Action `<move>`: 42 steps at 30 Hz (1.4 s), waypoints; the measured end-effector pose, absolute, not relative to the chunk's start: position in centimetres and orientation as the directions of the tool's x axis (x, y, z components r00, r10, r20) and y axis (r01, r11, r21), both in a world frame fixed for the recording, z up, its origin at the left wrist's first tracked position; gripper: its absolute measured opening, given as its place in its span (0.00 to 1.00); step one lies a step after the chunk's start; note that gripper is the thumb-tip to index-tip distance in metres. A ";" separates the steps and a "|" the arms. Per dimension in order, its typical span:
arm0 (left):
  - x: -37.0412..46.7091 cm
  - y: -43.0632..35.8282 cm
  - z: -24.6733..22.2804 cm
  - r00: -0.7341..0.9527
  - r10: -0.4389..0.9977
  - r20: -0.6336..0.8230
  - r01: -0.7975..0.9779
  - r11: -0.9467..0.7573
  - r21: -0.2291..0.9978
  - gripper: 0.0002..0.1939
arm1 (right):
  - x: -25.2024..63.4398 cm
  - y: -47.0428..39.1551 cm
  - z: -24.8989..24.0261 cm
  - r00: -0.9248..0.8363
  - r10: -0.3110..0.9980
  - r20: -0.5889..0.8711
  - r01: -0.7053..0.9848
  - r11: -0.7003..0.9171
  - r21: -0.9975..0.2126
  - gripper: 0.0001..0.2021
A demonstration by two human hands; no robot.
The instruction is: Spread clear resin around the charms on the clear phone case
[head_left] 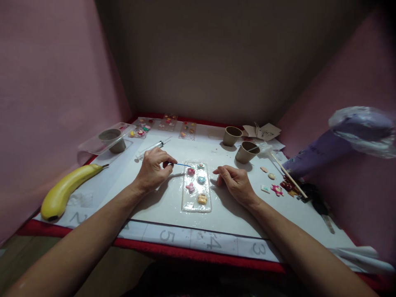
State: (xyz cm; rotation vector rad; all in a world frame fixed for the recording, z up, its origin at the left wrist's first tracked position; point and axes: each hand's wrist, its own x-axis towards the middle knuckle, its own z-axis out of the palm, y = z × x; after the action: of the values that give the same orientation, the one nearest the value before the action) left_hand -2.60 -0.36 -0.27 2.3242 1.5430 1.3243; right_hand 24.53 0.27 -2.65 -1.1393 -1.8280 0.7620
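A clear phone case (196, 189) lies flat on the white sheet, its surface glossy, with several small charms stuck about it. Among them are a red charm (191, 171), a blue one (201, 179), a pink one (190, 187) and a yellow bear-like one (202, 199). My left hand (156, 167) pinches a thin blue stick (183, 164), whose tip reaches over the upper part of the case near the red charm. To the right of the case, my right hand (233, 180) rests with its fingers curled in; I see nothing in it.
A yellow banana (69, 189) lies at left, near a brown cup (116, 142) under a clear plastic lid. A syringe (151, 149) and decorated cases (187, 130) sit behind. Two more cups (247, 152), loose charms (277, 190), a wooden stick (289, 175) and scissors-like black handles (315, 198) are at right.
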 end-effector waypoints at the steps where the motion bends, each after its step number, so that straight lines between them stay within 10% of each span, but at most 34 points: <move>1: -2.6 -0.4 -0.3 0.135 0.775 0.618 0.730 -0.499 0.467 0.08 | 24.5 0.3 -2.6 -0.244 0.912 0.330 0.407 0.405 -0.819 0.19; 42: -2.2 -0.1 -0.8 0.146 0.803 0.579 0.734 -0.480 0.481 0.08 | 24.5 0.2 -2.6 -0.246 0.914 0.324 0.411 0.401 -0.819 0.18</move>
State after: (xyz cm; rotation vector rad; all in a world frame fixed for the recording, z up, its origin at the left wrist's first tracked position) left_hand -2.23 -0.13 -0.77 2.3133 1.5558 1.2574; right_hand 24.55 0.25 -2.58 -1.1439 -1.8319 0.7659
